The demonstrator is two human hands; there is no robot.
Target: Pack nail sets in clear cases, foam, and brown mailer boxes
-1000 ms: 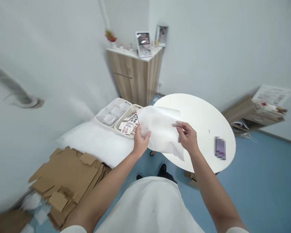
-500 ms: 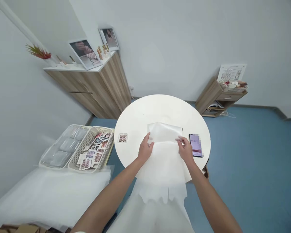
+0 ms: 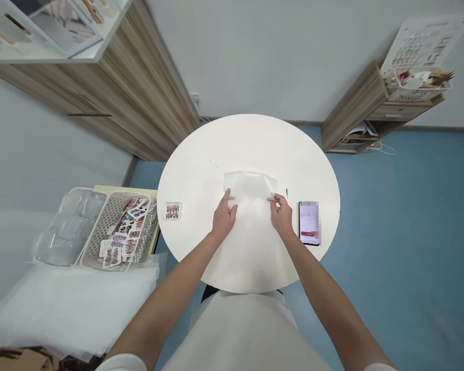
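Note:
A thin, white, translucent sheet (image 3: 251, 216) lies over the near half of the round white table (image 3: 251, 139). Its far end is slightly raised and curled. At the sheet's left edge is my left hand (image 3: 223, 219), gripping it with the thumb on the near side and fingertips partly showing through. My right hand (image 3: 282, 215) pinches the right edge between thumb and fingers. Whether the sheet is a single layer or a bag I cannot tell. A small clear case of press-on nails (image 3: 172, 211) lies left of my hands, and a phone (image 3: 308, 223) with its screen lit lies to the right.
Left of the table, a white basket (image 3: 90, 247) holds cards of press-on nails, beside a tray of clear packages (image 3: 67, 226). White plastic sheeting (image 3: 77, 304) lies nearer me. A wooden cabinet (image 3: 147, 87) and a small shelf unit (image 3: 355, 108) stand behind, against the walls.
My view has tipped downward and come closer to the table. The sheet's torn-looking near end, which hung past the table edge, now lies back on the table. Both hands keep hold of the sides.

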